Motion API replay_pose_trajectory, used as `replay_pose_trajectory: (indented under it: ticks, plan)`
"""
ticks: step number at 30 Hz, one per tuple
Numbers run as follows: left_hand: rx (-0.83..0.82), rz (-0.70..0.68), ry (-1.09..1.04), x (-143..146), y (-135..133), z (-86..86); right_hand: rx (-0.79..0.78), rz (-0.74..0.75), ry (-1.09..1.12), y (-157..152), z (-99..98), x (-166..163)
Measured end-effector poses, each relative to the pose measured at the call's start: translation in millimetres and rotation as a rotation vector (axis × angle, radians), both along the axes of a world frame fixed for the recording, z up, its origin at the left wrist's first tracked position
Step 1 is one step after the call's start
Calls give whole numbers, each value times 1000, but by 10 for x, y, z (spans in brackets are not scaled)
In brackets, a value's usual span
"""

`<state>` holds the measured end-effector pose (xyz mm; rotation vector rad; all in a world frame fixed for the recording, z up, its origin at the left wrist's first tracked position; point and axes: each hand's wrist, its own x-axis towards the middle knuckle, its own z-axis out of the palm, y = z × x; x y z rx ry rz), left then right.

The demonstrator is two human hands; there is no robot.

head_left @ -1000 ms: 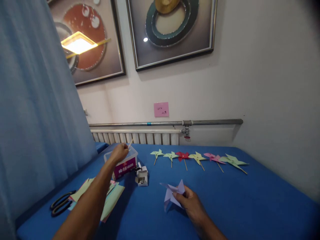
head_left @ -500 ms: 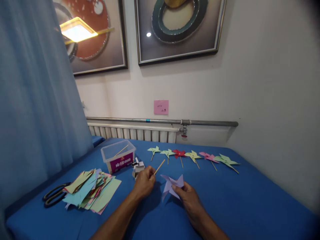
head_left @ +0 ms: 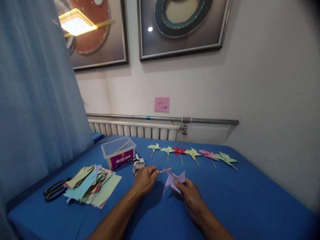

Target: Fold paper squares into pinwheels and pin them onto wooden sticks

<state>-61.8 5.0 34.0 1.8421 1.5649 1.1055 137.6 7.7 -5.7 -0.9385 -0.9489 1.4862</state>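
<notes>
My left hand [head_left: 145,180] is closed in a pinch on a thin wooden stick [head_left: 165,170], whose free end points right toward a lilac paper pinwheel [head_left: 173,180]. My right hand [head_left: 190,196] grips that pinwheel from below, just above the blue tabletop [head_left: 250,206]. The stick's tip nearly touches the paper. Both hands sit near the table's middle, close together.
Several finished pinwheels on sticks [head_left: 192,154] lie in a row farther back. A clear plastic box with a purple label [head_left: 118,156] holds sticks, beside a small open cardboard box [head_left: 138,164]. A pile of coloured paper [head_left: 92,185] and black scissors [head_left: 53,190] lie left. Curtain at far left.
My left hand took a stick from the plastic box and brought it right and nearer, up to the lilac pinwheel. My right hand kept holding the pinwheel in about the same place.
</notes>
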Motion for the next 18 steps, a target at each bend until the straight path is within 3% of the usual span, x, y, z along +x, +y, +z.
replay_pose_trajectory:
  ticks: [4, 13, 18]
  plan:
    - [-72, -102, 17, 37, 21, -81, -47, -43, 19, -21, 55, 18]
    - [-115, -137, -46, 75, 17, -102, -64, -126, 22, 161, -192, -24]
    - [-149, -187, -73, 45, 25, -89, -21, -62, 64, 32, -72, 10]
